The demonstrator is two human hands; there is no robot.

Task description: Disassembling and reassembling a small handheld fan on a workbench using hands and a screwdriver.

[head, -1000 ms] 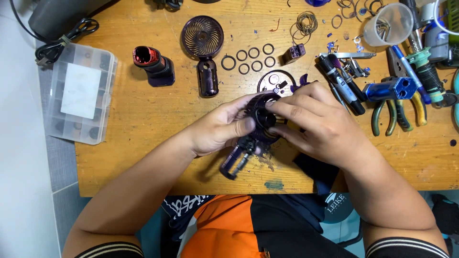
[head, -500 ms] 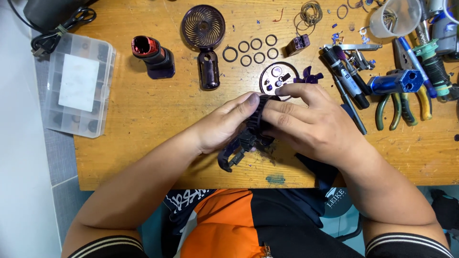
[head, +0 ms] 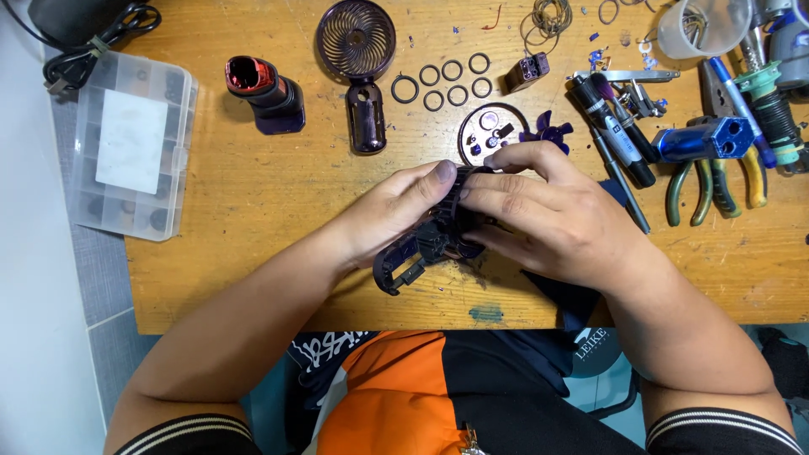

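Note:
Both my hands grip one dark purple handheld fan body (head: 425,244) just above the wooden table (head: 253,194). My left hand (head: 396,211) clasps its left side, thumb on the round head. My right hand (head: 548,215) covers the head from the right, fingers folded over it. The fan's handle sticks out toward the lower left. A small purple fan blade (head: 548,132) and a round dark cover ring (head: 489,135) with tiny parts lie just behind my fingers.
A purple fan grille half (head: 358,50), several black rings (head: 447,80), a red-and-black cylinder (head: 261,88) and a clear parts box (head: 126,143) lie on the left and back. Pliers (head: 712,181), a blue block (head: 704,139), markers and a plastic cup (head: 704,25) crowd the right.
The view has shifted slightly. My hands stay closed on the fan body, turning it a little; my left thumb now rests on top of the head.

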